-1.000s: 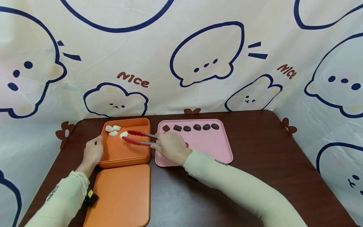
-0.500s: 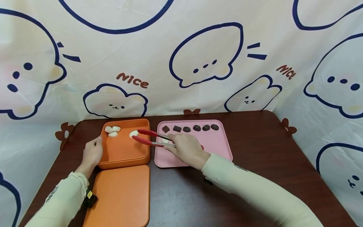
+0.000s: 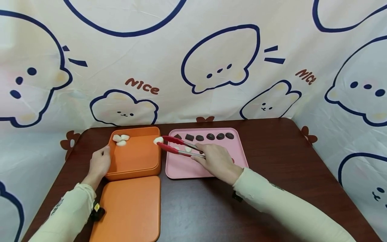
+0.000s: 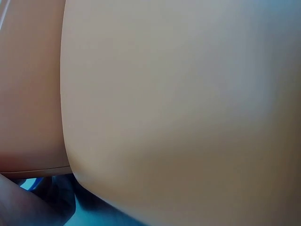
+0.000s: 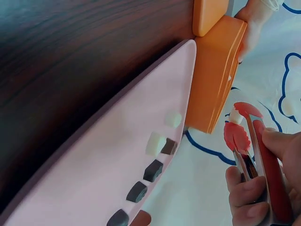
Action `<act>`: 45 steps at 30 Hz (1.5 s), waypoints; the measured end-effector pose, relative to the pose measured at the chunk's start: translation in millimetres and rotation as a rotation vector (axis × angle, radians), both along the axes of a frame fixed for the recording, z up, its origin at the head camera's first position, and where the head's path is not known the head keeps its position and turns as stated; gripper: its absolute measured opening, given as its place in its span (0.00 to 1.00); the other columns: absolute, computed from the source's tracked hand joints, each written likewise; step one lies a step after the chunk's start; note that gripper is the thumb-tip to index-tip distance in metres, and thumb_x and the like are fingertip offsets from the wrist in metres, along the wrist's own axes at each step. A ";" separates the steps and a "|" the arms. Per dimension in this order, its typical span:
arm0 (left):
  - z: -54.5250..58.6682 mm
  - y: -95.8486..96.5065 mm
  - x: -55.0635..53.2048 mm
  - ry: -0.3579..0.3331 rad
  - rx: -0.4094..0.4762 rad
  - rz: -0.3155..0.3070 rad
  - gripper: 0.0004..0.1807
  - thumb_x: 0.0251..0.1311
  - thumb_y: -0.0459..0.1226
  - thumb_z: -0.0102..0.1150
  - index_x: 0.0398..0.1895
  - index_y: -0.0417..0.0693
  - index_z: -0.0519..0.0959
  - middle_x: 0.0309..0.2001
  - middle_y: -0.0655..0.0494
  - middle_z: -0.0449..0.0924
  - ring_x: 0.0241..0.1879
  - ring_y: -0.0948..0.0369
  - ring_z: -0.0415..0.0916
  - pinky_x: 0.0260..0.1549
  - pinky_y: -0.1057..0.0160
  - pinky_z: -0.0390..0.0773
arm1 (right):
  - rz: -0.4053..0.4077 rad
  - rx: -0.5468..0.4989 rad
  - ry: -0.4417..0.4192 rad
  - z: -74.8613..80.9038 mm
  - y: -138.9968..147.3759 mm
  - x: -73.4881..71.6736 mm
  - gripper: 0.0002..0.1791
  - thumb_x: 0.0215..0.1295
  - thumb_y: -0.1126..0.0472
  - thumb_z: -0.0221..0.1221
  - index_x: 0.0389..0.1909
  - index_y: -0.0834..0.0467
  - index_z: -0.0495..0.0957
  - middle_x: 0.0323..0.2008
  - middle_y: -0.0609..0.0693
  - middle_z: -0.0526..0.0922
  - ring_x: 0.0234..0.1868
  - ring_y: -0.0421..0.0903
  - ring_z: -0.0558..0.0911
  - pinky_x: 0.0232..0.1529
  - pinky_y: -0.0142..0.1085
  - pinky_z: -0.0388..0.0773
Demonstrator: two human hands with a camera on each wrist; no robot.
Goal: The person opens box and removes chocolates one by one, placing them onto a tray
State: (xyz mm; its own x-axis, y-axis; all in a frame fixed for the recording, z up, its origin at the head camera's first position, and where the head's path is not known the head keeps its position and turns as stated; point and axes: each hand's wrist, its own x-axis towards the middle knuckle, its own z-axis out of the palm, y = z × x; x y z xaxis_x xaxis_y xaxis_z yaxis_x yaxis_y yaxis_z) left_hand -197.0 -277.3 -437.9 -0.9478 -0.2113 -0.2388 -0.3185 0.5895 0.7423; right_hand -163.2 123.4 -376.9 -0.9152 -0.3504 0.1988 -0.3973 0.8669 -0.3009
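My right hand (image 3: 218, 160) grips red-tipped metal tongs (image 3: 169, 148). A small white candy (image 3: 158, 140) is pinched between their tips, raised over the gap between the orange box (image 3: 136, 173) and the pink tray (image 3: 205, 170). In the right wrist view, curled fingers (image 5: 249, 195) wrap the tongs, and the white candy (image 5: 235, 117) shows between the red heads. My left hand (image 3: 99, 162) holds the box's left wall at the rim; its far fingers are hidden. Several white candies (image 3: 121, 143) lie in the box's back left corner.
Dark chocolates (image 3: 210, 136) line the tray's back edge. Two white candies (image 5: 154, 143) sit near them on the tray, partly behind the tongs in the head view. An orange lid (image 3: 127, 208) lies in front of the box on the dark table (image 3: 272, 154).
The right hand has drawn the tongs and white candy rightward, out of the box to above its right rim and the tray's edge. The left hand stays on the box.
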 end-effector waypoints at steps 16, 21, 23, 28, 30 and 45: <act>-0.9 -0.5 0.1 0.016 0.006 -0.012 0.37 0.79 0.54 0.16 0.81 0.42 0.50 0.79 0.32 0.49 0.76 0.34 0.51 0.71 0.33 0.58 | -0.043 -0.018 -0.001 -1.6 48.0 14.5 0.21 0.65 0.46 0.67 0.54 0.52 0.86 0.37 0.48 0.90 0.29 0.41 0.76 0.27 0.35 0.73; -2.0 -1.1 -0.5 0.013 0.009 -0.011 0.37 0.79 0.54 0.16 0.81 0.43 0.49 0.79 0.33 0.48 0.76 0.34 0.50 0.72 0.33 0.57 | -0.082 -0.011 -0.032 -4.3 64.0 19.0 0.21 0.65 0.45 0.67 0.55 0.50 0.85 0.37 0.47 0.88 0.27 0.42 0.75 0.23 0.36 0.72; -2.1 -1.0 -0.3 0.012 0.013 -0.008 0.36 0.79 0.55 0.16 0.81 0.43 0.49 0.79 0.34 0.48 0.77 0.34 0.50 0.72 0.33 0.57 | -0.087 -0.011 -0.043 -6.1 70.3 20.2 0.20 0.65 0.46 0.67 0.54 0.50 0.85 0.33 0.47 0.86 0.25 0.42 0.73 0.22 0.35 0.69; -1.1 -0.4 1.0 0.014 0.018 -0.006 0.36 0.79 0.54 0.16 0.81 0.43 0.49 0.79 0.33 0.50 0.76 0.34 0.52 0.71 0.33 0.59 | -0.100 0.003 -0.042 -11.8 86.4 22.8 0.17 0.64 0.47 0.68 0.48 0.51 0.85 0.21 0.44 0.79 0.21 0.42 0.70 0.19 0.34 0.65; -0.4 0.2 1.5 0.019 0.015 -0.010 0.36 0.79 0.54 0.16 0.81 0.43 0.50 0.78 0.32 0.50 0.76 0.34 0.52 0.71 0.33 0.59 | -0.112 0.007 -0.049 -14.1 92.3 23.5 0.17 0.64 0.48 0.68 0.49 0.52 0.85 0.20 0.44 0.77 0.21 0.42 0.69 0.19 0.34 0.65; 0.6 0.3 0.8 0.021 0.002 0.000 0.36 0.80 0.54 0.17 0.81 0.42 0.51 0.78 0.33 0.51 0.75 0.34 0.53 0.72 0.33 0.58 | -0.153 0.068 -0.075 -28.6 112.7 22.4 0.17 0.62 0.48 0.70 0.46 0.54 0.85 0.17 0.43 0.72 0.21 0.42 0.68 0.19 0.35 0.64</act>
State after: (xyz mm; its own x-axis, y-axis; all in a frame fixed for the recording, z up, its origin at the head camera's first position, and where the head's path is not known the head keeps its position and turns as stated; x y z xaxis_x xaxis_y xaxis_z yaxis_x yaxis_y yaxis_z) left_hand -196.2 -277.0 -437.3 -0.9525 -0.2111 -0.2195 -0.3032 0.5883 0.7497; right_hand -140.9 236.1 -405.5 -0.9704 -0.2157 0.1084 -0.2373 0.9349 -0.2639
